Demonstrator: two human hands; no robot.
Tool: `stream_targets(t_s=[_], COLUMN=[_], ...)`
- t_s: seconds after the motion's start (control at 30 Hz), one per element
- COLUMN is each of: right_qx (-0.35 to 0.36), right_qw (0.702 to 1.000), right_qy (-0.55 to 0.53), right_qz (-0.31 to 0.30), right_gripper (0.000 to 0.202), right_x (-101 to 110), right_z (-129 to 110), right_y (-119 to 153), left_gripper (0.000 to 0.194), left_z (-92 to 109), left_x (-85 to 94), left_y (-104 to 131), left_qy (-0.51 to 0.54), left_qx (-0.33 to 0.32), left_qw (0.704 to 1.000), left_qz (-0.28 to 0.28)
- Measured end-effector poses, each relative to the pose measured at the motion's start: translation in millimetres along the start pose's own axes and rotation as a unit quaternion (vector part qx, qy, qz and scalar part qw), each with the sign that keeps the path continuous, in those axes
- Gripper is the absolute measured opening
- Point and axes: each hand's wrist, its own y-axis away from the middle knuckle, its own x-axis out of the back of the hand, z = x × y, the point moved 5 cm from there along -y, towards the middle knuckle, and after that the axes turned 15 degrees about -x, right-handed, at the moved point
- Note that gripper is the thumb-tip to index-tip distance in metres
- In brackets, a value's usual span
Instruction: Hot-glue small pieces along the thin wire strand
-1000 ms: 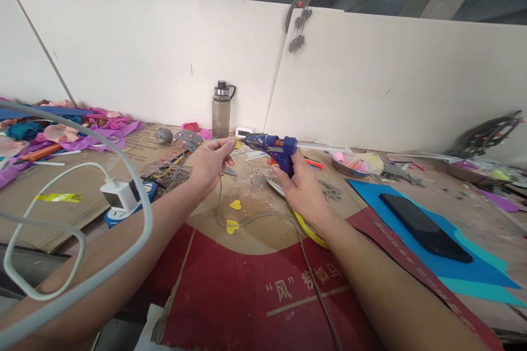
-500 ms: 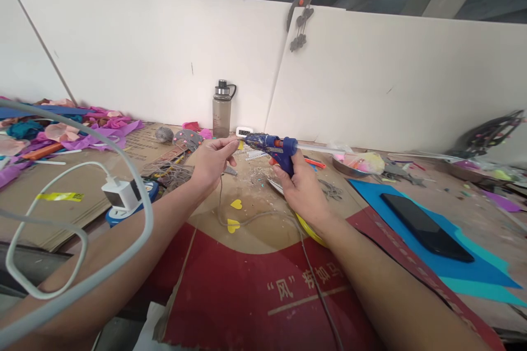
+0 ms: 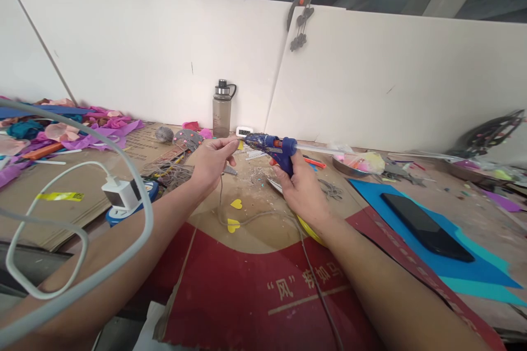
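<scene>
My right hand (image 3: 303,186) is wrapped round the handle of a blue glue gun (image 3: 269,146), with a clear glue stick (image 3: 319,148) in its back end. The nozzle points left. At its tip, my left hand (image 3: 214,163) is pinched on the end of a grey cord (image 3: 221,192), which hangs from the fingers and runs across the cardboard. A small yellow piece (image 3: 241,145) shows beside these fingertips. Two yellow hearts (image 3: 233,225) lie below, the nearer one touching the cord.
A bottle (image 3: 222,112) and a small digital clock (image 3: 244,131) stand by the white wall board. A white charger (image 3: 121,195) with looping cable is at the left. At the right, a black phone (image 3: 426,226) lies on blue sheets (image 3: 370,197). Tangled grey yarn (image 3: 173,173) lies behind my left forearm.
</scene>
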Motion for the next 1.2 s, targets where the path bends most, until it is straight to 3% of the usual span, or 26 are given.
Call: stream_targets(t_s=[1.2], right_qx=[0.004], right_qw=[1.0], right_qy=[0.017], right_qz=[0.022], right_gripper=[0.032], right_x=[0.5], right_z=[1.2], right_y=[0.6], left_gripper=[0.028], left_z=[1.6], left_x=[0.9], left_y=[-0.8], left_qy=[0.014], left_qx=[0.004], left_qw=[1.0], left_qz=[0.006])
